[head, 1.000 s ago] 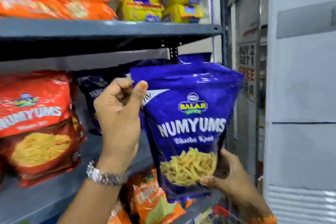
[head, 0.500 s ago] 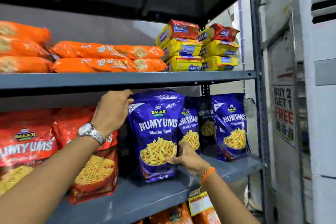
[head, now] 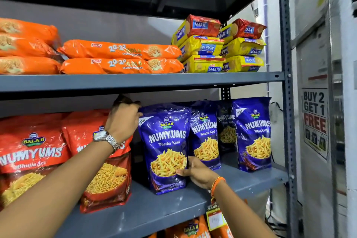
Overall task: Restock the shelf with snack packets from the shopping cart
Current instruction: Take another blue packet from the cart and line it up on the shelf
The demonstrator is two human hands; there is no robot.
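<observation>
Shelf (head: 173, 212): grey metal, loaded with red packets (head: 32, 152) at the left and blue ones at the right.
Blue packet (head: 166, 147): stood upright on the shelf, just beside the other blue packets (head: 251, 133).
Left hand (head: 123, 120): closed, the packet's top left corner pinched.
Right hand (head: 197, 174): fingers wrapped around the packet's lower right edge.
</observation>
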